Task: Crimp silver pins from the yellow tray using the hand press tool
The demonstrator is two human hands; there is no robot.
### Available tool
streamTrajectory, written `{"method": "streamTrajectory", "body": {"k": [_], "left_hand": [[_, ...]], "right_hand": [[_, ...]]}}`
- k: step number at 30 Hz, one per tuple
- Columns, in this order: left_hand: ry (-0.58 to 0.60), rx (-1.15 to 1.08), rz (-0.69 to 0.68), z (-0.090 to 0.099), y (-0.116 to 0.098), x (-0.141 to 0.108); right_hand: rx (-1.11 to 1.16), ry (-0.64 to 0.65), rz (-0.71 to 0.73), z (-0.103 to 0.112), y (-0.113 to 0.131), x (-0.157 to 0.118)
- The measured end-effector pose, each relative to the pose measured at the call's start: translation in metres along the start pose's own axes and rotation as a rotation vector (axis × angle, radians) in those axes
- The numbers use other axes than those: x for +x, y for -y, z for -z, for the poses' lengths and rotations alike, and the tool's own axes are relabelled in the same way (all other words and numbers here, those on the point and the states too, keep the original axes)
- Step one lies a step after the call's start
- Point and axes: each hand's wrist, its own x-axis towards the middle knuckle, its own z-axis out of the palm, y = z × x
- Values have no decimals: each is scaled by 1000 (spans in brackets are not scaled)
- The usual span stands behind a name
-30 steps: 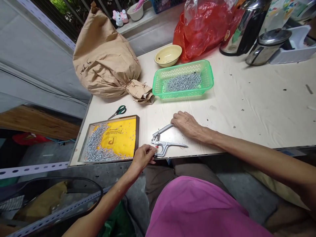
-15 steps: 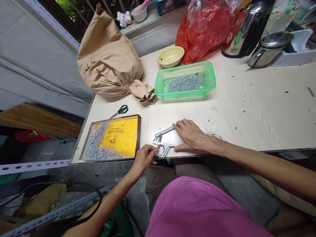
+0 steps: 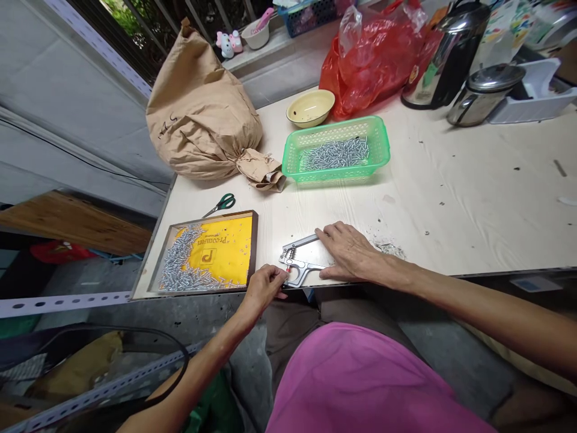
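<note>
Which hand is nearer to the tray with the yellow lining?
Left. The left hand is by the near right-hand corner of the tray; the right hand is farther right, at the handles of the silver pliers.

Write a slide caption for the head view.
Right hand gripping metal pliers, left hand at their front end, beside a shallow tray of small metal pieces.

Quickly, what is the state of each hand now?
Left hand: pinched closed at the head of the silver pliers; whether it holds anything cannot be told.
Right hand: holding the silver pliers' spread handles.
</note>
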Motion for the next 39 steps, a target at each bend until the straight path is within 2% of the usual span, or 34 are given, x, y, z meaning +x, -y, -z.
{"method": "streamTrajectory", "body": {"k": [5, 11, 16, 20, 22, 25, 27, 29, 33, 39], "left_hand": [[-22, 0, 29, 0, 4, 3], [-12, -16, 31, -1, 0, -1], [-34, -28, 26, -3, 3, -2], [-51, 71, 9, -2, 3, -7], [-144, 228, -96, 0, -2, -13], [-262, 544, -421, -2, -16, -19], [-211, 700, -632, -9, -27, -16], [-138, 809, -751, -17, -37, -4], [-55, 933, -757, -29, -47, 30], [36, 1034, -769, -26, -56, 48]], "right_hand": [[81, -9, 19, 3, -8, -2], [23, 47, -24, 10, 1, -1], [12, 37, -11, 5, 2, 0], [39, 24, -2, 1, 3, -3], [47, 41, -11, 3, 4, -3], [50, 66, -9, 7, 5, -1], [47, 54, 44, 8, 2, 5], [33, 41, 129, 8, -2, 13], [7, 102, 208, 12, -9, 29], [-98, 192, 92, 25, -2, 32]]}}
